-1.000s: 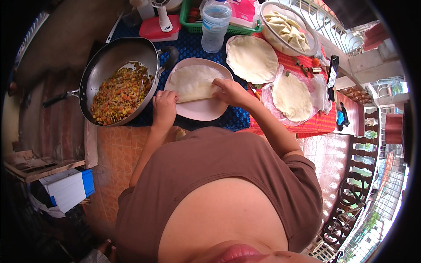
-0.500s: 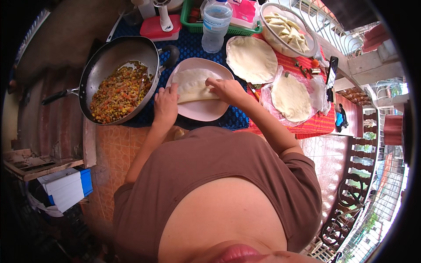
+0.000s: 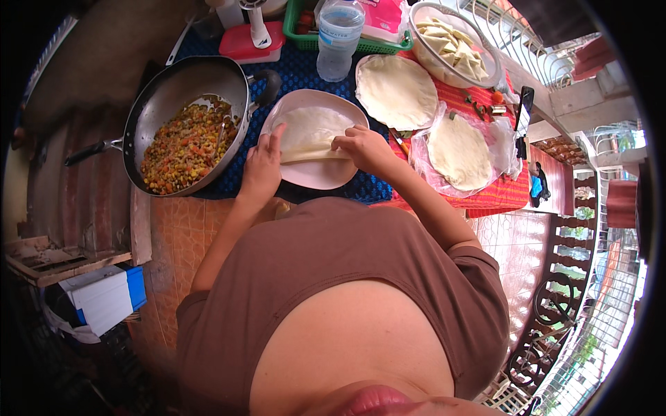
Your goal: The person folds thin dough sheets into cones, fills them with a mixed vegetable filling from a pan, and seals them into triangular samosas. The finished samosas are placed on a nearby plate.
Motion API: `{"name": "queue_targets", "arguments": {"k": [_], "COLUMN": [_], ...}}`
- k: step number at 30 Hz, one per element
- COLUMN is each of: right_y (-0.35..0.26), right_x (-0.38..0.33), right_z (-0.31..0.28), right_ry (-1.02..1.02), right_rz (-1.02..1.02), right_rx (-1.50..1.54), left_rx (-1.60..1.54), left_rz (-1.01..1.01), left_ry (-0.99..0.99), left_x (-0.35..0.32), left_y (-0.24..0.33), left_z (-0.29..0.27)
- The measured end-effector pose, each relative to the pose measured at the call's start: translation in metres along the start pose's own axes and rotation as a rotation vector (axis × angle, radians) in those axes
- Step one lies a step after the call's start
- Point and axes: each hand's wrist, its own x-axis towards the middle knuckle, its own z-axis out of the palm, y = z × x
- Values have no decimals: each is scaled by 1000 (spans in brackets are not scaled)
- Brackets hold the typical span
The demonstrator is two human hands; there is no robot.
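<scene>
On a pale pink plate (image 3: pixel 322 178) lies a thin whitish wrapper (image 3: pixel 311 123), its near edge folded into a narrow roll and its far part flat. What is inside the fold is hidden. My left hand (image 3: pixel 262 161) rests against the left end of the roll, fingers stretched and the index finger raised apart. Pinching the right end of the roll is my right hand (image 3: pixel 363 147). To the left sits a deep pan (image 3: pixel 166 82) holding a cooked mix of chopped vegetables (image 3: pixel 184 152), with a spoon's handle showing in it.
Stacked wrappers (image 3: pixel 395 93) lie right of the plate, and more wrappers (image 3: pixel 458 154) on plastic nearby. Behind stand a water bottle (image 3: pixel 340 45), a green basket (image 3: pixel 298 38), a red-lidded container (image 3: pixel 250 46) and a bowl (image 3: pixel 494 66) of pale folded pieces. A phone (image 3: pixel 525 111) stands at the right.
The folded part of the wrapper has become narrower, and more flat wrapper shows beyond it. My left index finger has lifted. My right hand has shifted slightly toward me.
</scene>
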Motion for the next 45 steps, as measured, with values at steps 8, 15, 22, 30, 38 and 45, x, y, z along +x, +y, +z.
{"name": "queue_targets", "arguments": {"k": [8,15,22,30,38,45], "right_y": [-8,-20,22,29,39,17], "right_x": [2,7,49,89,91,76], "right_z": [-1,-2,1,7,1,-12], "right_ry": [-30,54,173,-167,-145,-53], "right_rz": [43,3,149,262,171,127], "right_rx": [-43,-199,106,-55,308,327], "left_rx": [150,51,97,66,60,125], "left_rz": [51,105,70,30,45,46], "left_ry": [-9,-404,-679,-793,-788,-816], "left_x": [12,13,12,23,24,23], "left_y": [13,43,43,43,44,46], "left_z": [-2,23,16,9,7,4]}}
